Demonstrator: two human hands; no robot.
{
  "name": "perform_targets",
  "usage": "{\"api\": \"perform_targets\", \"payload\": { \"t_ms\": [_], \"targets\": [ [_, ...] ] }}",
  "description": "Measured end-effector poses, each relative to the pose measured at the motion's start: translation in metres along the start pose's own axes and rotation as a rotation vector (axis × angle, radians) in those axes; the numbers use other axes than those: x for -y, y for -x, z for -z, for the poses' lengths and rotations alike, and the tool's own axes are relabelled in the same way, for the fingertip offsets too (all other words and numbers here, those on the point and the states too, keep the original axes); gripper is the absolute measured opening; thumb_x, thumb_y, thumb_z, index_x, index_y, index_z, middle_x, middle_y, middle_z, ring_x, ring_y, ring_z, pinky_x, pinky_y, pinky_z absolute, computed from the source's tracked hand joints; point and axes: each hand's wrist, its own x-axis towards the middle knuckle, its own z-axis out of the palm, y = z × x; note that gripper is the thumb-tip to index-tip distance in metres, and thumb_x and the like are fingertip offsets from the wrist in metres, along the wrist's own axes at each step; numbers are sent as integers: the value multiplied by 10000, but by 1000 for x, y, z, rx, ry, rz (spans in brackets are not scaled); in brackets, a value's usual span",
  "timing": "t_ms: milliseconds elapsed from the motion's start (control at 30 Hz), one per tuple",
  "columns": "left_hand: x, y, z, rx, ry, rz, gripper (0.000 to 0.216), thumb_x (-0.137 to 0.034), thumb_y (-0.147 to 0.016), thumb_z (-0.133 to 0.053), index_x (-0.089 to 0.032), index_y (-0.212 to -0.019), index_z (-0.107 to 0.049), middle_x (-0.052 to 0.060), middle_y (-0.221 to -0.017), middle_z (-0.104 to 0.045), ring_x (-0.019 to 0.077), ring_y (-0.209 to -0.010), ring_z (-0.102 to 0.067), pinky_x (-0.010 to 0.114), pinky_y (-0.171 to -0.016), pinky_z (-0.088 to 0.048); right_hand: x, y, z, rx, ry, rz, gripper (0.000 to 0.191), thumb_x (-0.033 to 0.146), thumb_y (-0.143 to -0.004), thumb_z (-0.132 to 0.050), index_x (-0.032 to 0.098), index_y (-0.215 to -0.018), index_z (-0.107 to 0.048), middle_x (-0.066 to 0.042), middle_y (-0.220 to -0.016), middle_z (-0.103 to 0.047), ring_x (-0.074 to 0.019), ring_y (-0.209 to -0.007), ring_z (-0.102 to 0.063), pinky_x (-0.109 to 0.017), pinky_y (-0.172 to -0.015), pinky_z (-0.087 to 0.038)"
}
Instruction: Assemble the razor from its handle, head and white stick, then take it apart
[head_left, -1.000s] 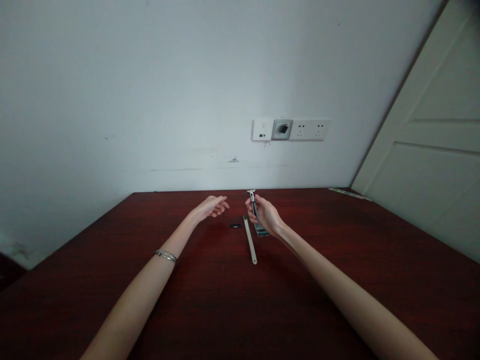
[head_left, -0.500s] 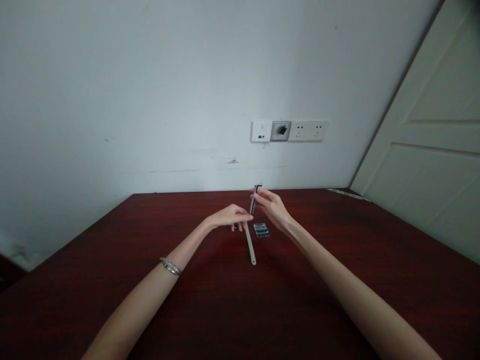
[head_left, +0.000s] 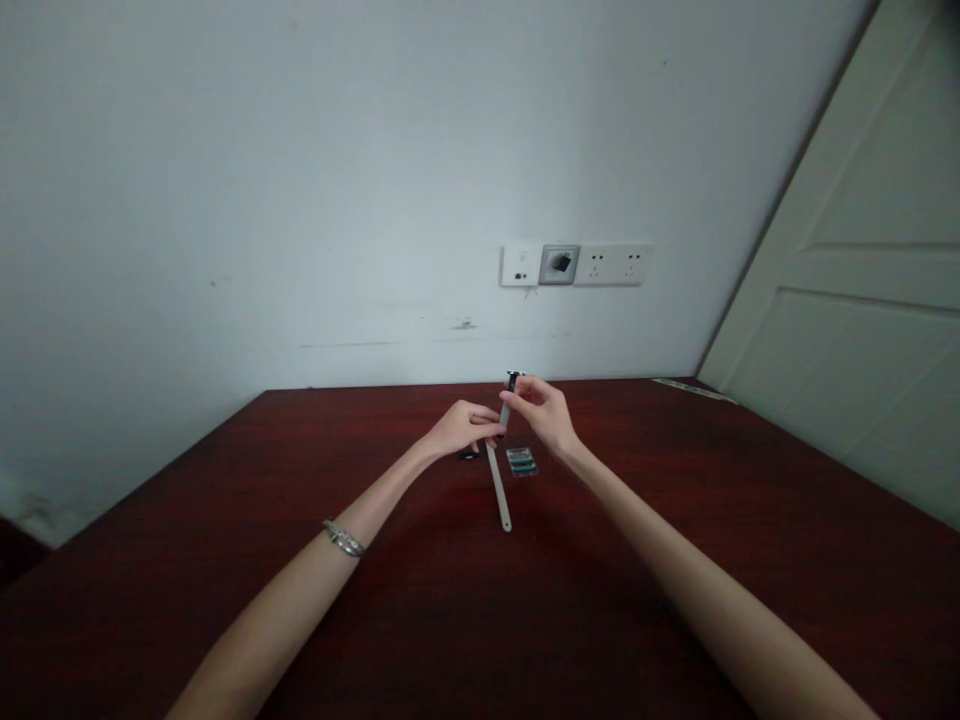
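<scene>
Grey razor [head_left: 505,413], head uppermost, held slightly tilted between two hands above a dark red table [head_left: 442,610].
Right hand [head_left: 547,413]: thumb and fingers pinch the razor near its head. Left hand [head_left: 459,429]: thumb and fingertips pinch its lower end — the contact is partly hidden. Below lie a pale stick [head_left: 499,492], a small clear case [head_left: 522,461] to its right, and a black piece [head_left: 469,455] beneath the left fingers.

Slim tool [head_left: 505,413] in left fingers [head_left: 487,432] and right fingers [head_left: 520,402], above dark-red table [head_left: 427,610]
</scene>
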Motion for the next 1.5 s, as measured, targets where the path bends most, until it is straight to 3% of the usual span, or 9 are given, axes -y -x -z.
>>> {"api": "perform_targets", "payload": {
  "t_ms": [267,667,833,1000,1133,1267,1333,1500],
  "targets": [
    [1,0,1,32,-9,14,319,-338,-711,-645,-73,-887,-666,107,-774,-685,185,-675,-659,187,-435,-441,-3,1,0,2,28,-8,321,406,-631,-708,149,-807,-630,-3,-682,-615,-145,-652,-550,-271,-648,-438],
    [1,1,0,72,-36,-13,351,-401,-710,-642,-88,-870,-652,104,-807,-685,209,-753,-661,197,-470,-453,1,3,-3,5,39,-48,356,425,-611,-724,143,-811,-635,-12,-685,-614,-144,-647,-554,-263,-631,-446],
    [3,1,-3,84,-38,-16,407,-465,-744,-605,-91,-899,-642,103,-799,-677,191,-696,-667,195,-460,-443,-2,5,-5,30,34,-61,343,411,-627,-715,142,-822,-629,2,-640,-594,-132,-590,-535,-251,-573,-432],
    [3,1,0,108,-55,5,397,-485,-741,-603,-93,-801,-627,95,-764,-673,178,-653,-669,187,-451,-440,0,6,-5,59,53,-51,334,416,-626,-709,146,-805,-630,-2,-656,-591,-127,-614,-529,-245,-593,-436],
    [-1,2,7,105,-61,25,366,-455,-745,-608,-93,-803,-621,103,-783,-684,172,-643,-670,183,-452,-441,3,5,0,57,37,-122,385,495,-722,-581,158,-902,-624,-24,-742,-598,-127,-632,-531,-232,-546,-445],
    [-2,2,18,67,-66,24,366,-451,-749,-608,-87,-783,-606,112,-752,-685,170,-616,-671,190,-455,-444,-1,4,9,-34,151,-171,378,474,-816,-414,154,-824,-615,14,-566,-518,-104,-461,-452,-205,-410,-353],
    [-2,2,23,56,-72,15,371,-458,-757,-600,-88,-772,-595,113,-742,-686,169,-610,-671,190,-458,-445,-4,4,11,45,354,-179,338,416,-809,-425,155,-699,-609,21,-489,-498,-101,-430,-446,-211,-433,-344],
    [-4,6,29,51,-78,12,367,-459,-762,-600,-92,-759,-594,102,-719,-683,159,-601,-670,179,-458,-437,4,11,8,425,829,-266,288,305,-746,-512,152,-515,-590,-33,-488,-590,-129,-513,-548,-215,-509,-357]
  ]
}}
